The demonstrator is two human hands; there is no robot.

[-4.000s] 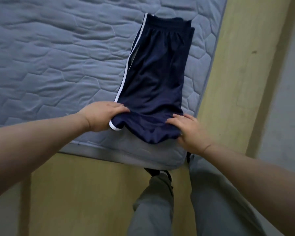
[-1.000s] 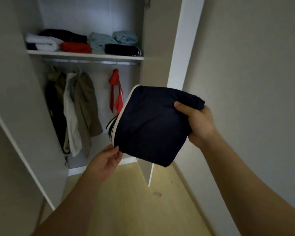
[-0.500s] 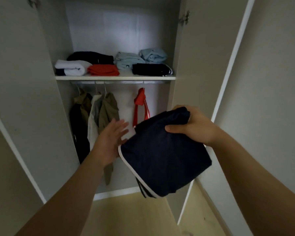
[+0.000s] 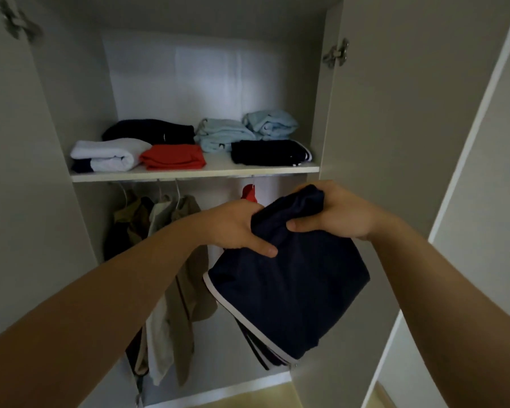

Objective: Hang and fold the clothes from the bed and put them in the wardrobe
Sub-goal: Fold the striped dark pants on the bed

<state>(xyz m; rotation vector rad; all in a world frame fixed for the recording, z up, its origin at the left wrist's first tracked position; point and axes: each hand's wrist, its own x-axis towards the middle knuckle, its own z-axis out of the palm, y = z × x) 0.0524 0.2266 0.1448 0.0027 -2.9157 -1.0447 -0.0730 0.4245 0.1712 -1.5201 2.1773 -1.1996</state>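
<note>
Nearest, both forearms reach up into the open wardrobe (image 4: 395, 142). The folded navy shorts (image 4: 289, 290) hang in the air below the shelf (image 4: 195, 175) and in front of it, white-trimmed edges drooping at the bottom. The left hand (image 4: 236, 225) grips the top fold with its thumb curled over the cloth, and the right hand (image 4: 336, 213) is wrapped round the bunched top corner beside it.

Half a second ago only the right hand held the bundle, while the left was spread open beside it. Now both hands clamp it. A few seconds back the shorts still lay on the bed.

So folding and carrying look finished, and only the lift onto the shelf remains.

Under the shelf, behind the hands, the hung garments (image 4: 171, 260) crowd the left side.

On the shelf sit folded piles: a white towel (image 4: 109, 154), a red piece (image 4: 174, 156) and a dark trimmed piece (image 4: 270, 153). The bare strip between the last two is probably too narrow, so stacking seems likelier.
</note>
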